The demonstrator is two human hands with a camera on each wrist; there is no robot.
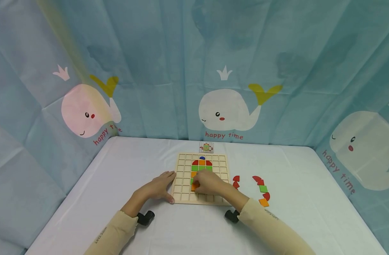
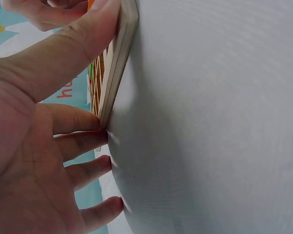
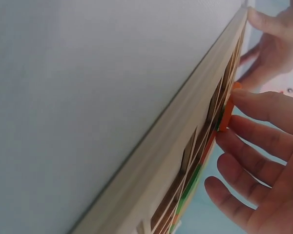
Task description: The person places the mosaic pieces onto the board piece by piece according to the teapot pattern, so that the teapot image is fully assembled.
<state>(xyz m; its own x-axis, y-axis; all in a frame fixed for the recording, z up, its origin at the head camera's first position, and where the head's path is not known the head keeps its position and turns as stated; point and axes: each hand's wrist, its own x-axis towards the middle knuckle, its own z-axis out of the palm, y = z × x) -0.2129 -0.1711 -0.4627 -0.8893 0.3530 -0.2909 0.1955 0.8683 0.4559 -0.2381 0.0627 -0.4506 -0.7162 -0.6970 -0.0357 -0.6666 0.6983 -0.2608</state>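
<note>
A wooden grid board (image 1: 181,196) lies on the white table with colored tiles in its middle cells. My right hand (image 1: 209,182) is over the board and pinches an orange square tile (image 3: 227,108) between thumb and fingertips; in the right wrist view the tile is tilted at the grid. Against the board's left edge rests my left hand (image 1: 159,186), its thumb at the front corner and its other fingers spread along the side. A blue half-round tile (image 1: 202,158), a red quarter-round tile (image 1: 195,163) and green tiles (image 1: 195,168) sit farther back. My right hand hides some cells.
A small pattern card (image 1: 206,147) lies behind the board. To the right are loose tiles: red pieces (image 1: 236,179), a green square (image 1: 263,188) and an orange square (image 1: 263,202). A whale-printed curtain (image 1: 169,71) hangs behind the table.
</note>
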